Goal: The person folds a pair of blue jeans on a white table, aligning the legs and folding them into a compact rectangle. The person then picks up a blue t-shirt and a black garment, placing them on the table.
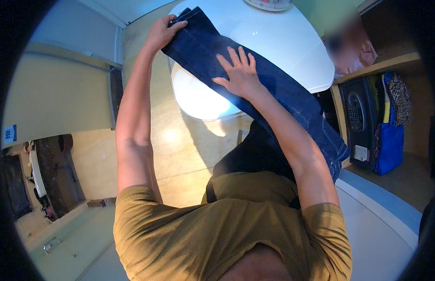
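Note:
A pair of dark blue denim jeans [203,52] lies lengthwise across a white table [273,38] with rounded corners. The legs' hems are at the far left and the waist end hangs past the table's near right edge. My left hand [164,31] grips the hem end, its thumb on top of the cloth and the fingers partly hidden. My right hand [242,75] rests palm down on the middle of the legs with its fingers spread, gripping nothing. The denim under it looks mostly flat, with slight creases towards the waist.
A clear container [270,4] stands at the table's far edge. On the right, a wooden shelf [382,66] holds a black safe [356,116] and a blue cloth bag [389,147]. A blurred pink thing is above it. A pale cabinet panel [62,98] stands at the left.

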The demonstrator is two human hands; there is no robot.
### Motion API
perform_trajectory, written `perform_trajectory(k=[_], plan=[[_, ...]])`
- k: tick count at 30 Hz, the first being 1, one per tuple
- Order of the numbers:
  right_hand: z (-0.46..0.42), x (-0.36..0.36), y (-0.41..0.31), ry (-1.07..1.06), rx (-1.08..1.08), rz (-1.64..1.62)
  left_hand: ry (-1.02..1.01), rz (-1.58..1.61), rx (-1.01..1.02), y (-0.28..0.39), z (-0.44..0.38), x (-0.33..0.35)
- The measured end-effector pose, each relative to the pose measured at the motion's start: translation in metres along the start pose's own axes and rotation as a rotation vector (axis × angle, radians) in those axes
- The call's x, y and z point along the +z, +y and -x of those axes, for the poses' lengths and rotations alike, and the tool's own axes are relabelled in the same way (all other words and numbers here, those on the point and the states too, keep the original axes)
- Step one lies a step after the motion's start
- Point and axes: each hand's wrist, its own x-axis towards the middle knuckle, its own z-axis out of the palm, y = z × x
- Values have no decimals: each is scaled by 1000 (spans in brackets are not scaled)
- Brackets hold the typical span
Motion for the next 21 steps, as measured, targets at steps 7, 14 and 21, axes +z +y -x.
perform_trajectory(k=[7,14,21], plan=[[10,5,-67,-87,-189,-121,-271,159,-43,10,11,-23],[27,-20,-70,44,-288,-494,-216,298,-237,-17,33,-21],[13,-11,-34,110,-138,-431,80,566,-624,-49,74,18]])
